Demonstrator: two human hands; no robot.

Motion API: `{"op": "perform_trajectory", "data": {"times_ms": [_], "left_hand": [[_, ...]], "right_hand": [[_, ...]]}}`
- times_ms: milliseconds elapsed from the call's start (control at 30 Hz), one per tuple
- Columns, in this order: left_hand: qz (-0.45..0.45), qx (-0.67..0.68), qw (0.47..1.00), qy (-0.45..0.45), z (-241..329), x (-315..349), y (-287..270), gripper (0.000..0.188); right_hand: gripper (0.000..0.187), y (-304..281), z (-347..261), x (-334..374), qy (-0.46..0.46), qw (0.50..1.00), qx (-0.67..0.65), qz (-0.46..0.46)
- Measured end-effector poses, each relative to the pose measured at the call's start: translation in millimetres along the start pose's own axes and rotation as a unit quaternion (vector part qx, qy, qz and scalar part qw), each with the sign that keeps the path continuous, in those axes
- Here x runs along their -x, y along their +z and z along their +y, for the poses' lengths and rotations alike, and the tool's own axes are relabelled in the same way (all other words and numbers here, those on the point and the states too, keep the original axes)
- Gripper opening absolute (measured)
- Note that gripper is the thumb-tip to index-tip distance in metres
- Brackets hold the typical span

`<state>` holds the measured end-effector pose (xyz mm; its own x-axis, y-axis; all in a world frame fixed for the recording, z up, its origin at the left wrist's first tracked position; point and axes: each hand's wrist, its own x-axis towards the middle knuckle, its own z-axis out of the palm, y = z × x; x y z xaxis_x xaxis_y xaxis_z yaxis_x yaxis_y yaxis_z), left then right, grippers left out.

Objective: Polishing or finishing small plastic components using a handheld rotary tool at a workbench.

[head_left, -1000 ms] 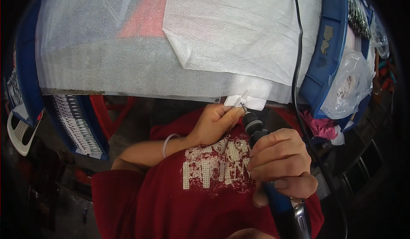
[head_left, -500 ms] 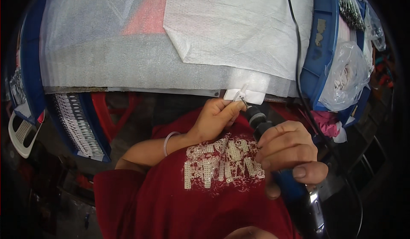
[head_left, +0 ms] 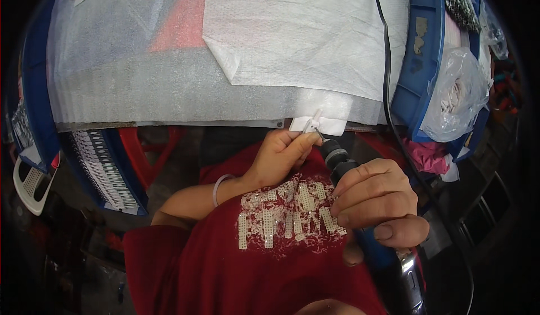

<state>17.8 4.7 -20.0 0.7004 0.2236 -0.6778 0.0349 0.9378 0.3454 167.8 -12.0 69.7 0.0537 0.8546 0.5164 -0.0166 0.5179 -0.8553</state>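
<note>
My left hand [head_left: 283,153] is at the near edge of the table, thumb and forefinger pinching a small pale metal piece [head_left: 312,125]. Dark spots, perhaps holes, show on that piece, too small to make out well. Under and beside it lies a white pad [head_left: 334,126] that juts over the edge. My right hand [head_left: 382,202] is wrapped round a blue and black rotary tool [head_left: 339,161], tilted up and to the left. Its thin bit reaches the small piece next to my left thumb; I cannot tell if they touch.
A white woven sheet [head_left: 304,39] lies over foam wrap [head_left: 169,90] on the table. Blue trays [head_left: 419,62] stand at the right, by a clear plastic bag [head_left: 458,95]. At the left hangs a blue tray of metal pieces [head_left: 104,169]. A black cable [head_left: 386,62] crosses the right side.
The view has shifted slightly, so the table and trays sit a little differently. Both hands keep their grips; the small piece appears slightly turned, its spots showing more clearly.
</note>
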Motion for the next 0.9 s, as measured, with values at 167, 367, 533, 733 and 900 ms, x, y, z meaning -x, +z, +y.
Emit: {"op": "perform_trajectory", "data": {"times_ms": [167,367,533,733,900], "left_hand": [[0.006,-0.002,1.0,0.011,-3.0,-0.7,0.2,0.024],[0.013,-0.023,1.0,-0.005,-2.6,-0.3,-1.0,0.024],[0.027,-0.024,0.999,0.008,-4.2,-0.7,0.7,0.023],[0.032,-0.026,0.999,0.01,-3.3,-0.4,-0.1,0.023],[0.019,-0.007,1.0,0.014,0.4,-1.0,1.6,0.023]], "right_hand": [[0.037,0.4,0.0,-1.1,0.014,1.0,0.005,0.005],[0.042,-4.7,3.4,-3.3,0.019,0.997,0.064,-0.046],[0.042,-6.3,7.8,-7.7,0.016,0.997,0.047,-0.056],[0.044,-7.2,6.4,-7.0,0.005,0.997,0.05,-0.066],[0.049,-8.2,0.5,-4.8,0.016,0.995,0.057,-0.082]]}}
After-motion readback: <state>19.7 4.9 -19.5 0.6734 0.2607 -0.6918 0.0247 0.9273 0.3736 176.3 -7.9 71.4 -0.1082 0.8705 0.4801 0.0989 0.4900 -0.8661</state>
